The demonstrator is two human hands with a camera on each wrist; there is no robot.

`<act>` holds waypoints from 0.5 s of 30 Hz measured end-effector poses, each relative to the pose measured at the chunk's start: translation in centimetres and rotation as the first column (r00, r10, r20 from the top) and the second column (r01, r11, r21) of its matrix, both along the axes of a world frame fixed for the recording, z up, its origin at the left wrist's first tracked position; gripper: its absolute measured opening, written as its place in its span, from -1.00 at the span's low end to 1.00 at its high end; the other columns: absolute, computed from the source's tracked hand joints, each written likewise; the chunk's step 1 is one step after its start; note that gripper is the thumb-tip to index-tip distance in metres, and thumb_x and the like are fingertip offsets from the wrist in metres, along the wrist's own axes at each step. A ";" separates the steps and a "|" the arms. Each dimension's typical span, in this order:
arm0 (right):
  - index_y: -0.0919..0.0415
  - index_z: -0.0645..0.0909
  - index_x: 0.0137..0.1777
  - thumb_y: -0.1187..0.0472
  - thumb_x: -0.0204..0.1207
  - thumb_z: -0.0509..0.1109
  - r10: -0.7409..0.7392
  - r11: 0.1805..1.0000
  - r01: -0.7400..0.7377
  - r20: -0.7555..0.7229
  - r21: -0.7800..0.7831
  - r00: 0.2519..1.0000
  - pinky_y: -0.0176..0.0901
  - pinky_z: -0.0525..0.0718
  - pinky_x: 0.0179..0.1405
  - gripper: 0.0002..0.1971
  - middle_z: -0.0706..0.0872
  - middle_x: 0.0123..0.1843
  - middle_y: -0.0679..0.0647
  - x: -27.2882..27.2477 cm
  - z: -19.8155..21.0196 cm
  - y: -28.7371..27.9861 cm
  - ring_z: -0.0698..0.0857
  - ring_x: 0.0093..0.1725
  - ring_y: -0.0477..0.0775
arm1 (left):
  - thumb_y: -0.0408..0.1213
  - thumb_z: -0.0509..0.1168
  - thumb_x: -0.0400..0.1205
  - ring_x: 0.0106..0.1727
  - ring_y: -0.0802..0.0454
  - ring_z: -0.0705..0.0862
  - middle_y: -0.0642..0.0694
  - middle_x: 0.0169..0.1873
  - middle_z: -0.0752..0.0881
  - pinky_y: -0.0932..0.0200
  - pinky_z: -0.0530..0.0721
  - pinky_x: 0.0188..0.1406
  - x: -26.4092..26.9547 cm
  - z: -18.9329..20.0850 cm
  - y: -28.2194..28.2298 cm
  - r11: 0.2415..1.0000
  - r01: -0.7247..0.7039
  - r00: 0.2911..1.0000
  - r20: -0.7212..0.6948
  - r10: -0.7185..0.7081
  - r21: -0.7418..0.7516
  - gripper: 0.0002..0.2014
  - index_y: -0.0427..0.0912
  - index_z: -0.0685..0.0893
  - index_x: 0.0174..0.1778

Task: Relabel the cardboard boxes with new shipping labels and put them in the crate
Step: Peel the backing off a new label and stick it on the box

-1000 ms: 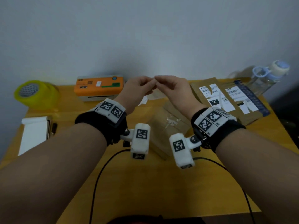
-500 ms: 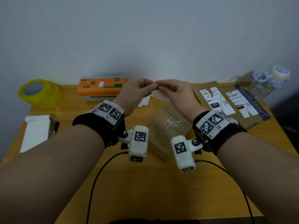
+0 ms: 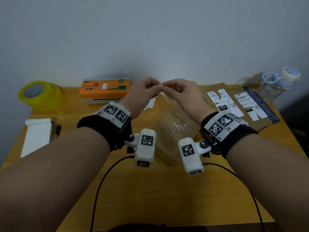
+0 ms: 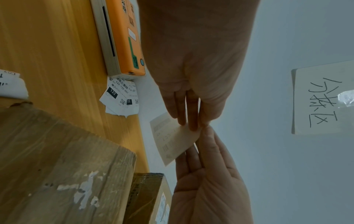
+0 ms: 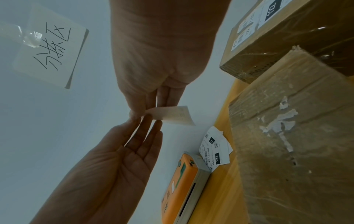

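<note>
Both hands are raised above the table with their fingertips meeting. My left hand (image 3: 158,87) and my right hand (image 3: 165,86) each pinch the same corner of a pale shipping label (image 3: 167,97), which hangs down between them. In the left wrist view the label (image 4: 172,141) shows faint print through its back. The right wrist view has the label (image 5: 172,116) curling to the right. Under the hands lies a brown cardboard box (image 3: 173,131) with torn white label scraps on its top. Two more boxes (image 3: 220,101) with printed labels lie at the right.
An orange label printer (image 3: 105,89) stands at the back with old peeled labels (image 4: 120,95) beside it. A yellow tape roll (image 3: 40,94) and a white pad (image 3: 36,134) are at the left. A water bottle (image 3: 277,84) stands far right. Black cables (image 3: 103,181) cross the table's front.
The hands have stayed pinched together at the label's corner and have barely moved. The label now shows more plainly, hanging below the right hand.
</note>
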State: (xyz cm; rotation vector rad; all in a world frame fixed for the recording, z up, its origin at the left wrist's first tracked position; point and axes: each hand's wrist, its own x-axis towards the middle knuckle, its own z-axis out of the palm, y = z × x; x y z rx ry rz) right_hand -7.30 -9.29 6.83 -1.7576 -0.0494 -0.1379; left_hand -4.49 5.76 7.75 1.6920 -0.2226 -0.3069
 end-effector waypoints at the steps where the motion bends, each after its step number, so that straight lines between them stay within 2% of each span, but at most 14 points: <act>1: 0.37 0.71 0.08 0.32 0.49 0.47 0.003 1.000 -0.003 -0.011 0.003 1.000 -0.38 0.68 0.00 -0.81 0.80 -0.04 0.14 0.0 0.0 0.0 0.77 -0.05 -0.12 | -0.34 0.30 0.63 -0.11 -0.06 0.56 -0.24 -0.19 0.60 0.04 0.61 0.09 0.1 -0.1 0.1 1.000 0.007 1.000 0.017 -0.008 0.016 -0.92 -0.28 0.64 -0.08; 4: 0.37 0.71 0.04 0.32 0.48 0.48 0.008 1.000 -0.007 -0.039 0.026 0.999 -0.38 0.69 -0.03 -0.82 0.80 -0.08 0.15 -0.1 0.2 0.1 0.77 -0.10 -0.12 | -0.29 0.32 0.63 -0.13 -0.04 0.57 -0.23 -0.19 0.62 0.01 0.62 0.05 0.3 -0.3 0.4 0.998 0.025 0.998 0.055 -0.029 0.065 -0.87 -0.30 0.65 -0.04; 7: 0.36 0.71 0.01 0.33 0.49 0.46 0.025 0.999 -0.023 -0.056 0.038 0.998 -0.35 0.71 -0.03 -0.86 0.79 -0.14 0.08 -0.1 0.4 0.2 0.77 -0.15 -0.17 | -0.29 0.32 0.63 -0.14 0.06 0.59 -0.16 -0.19 0.65 0.20 0.61 -0.06 0.4 -0.3 0.5 0.994 0.025 0.996 0.083 -0.033 0.104 -0.88 -0.28 0.64 -0.04; 9: 0.34 0.71 -0.02 0.33 0.49 0.46 0.030 0.999 -0.028 -0.065 0.035 0.997 -0.34 0.72 -0.03 -0.89 0.78 -0.17 0.05 0.0 0.5 0.4 0.76 -0.16 -0.19 | -0.29 0.32 0.63 -0.15 0.09 0.59 -0.14 -0.19 0.65 0.24 0.60 -0.08 0.5 -0.3 0.6 0.992 0.017 0.994 0.102 -0.030 0.126 -0.88 -0.28 0.64 -0.03; 13: 0.30 0.72 -0.04 0.32 0.53 0.42 0.005 0.999 -0.001 -0.104 0.035 0.995 -0.17 0.76 0.02 -0.92 0.79 -0.14 0.12 0.2 0.3 0.8 0.77 -0.11 -0.01 | -0.27 0.31 0.63 -0.16 0.05 0.58 -0.17 -0.18 0.66 0.17 0.61 -0.09 0.5 -0.6 0.6 0.986 -0.008 0.992 0.126 -0.013 0.165 -0.85 -0.30 0.65 -0.02; 15: 0.30 0.72 -0.05 0.33 0.55 0.40 -0.019 0.999 0.023 -0.113 0.032 0.993 -0.13 0.77 0.01 -0.92 0.79 -0.15 0.17 0.2 0.3 0.9 0.78 -0.11 0.07 | -0.27 0.30 0.63 -0.23 0.13 0.56 -0.09 -0.24 0.65 0.28 0.59 -0.19 0.5 -0.7 0.5 0.984 -0.016 0.990 0.141 -0.009 0.176 -0.87 -0.28 0.65 -0.05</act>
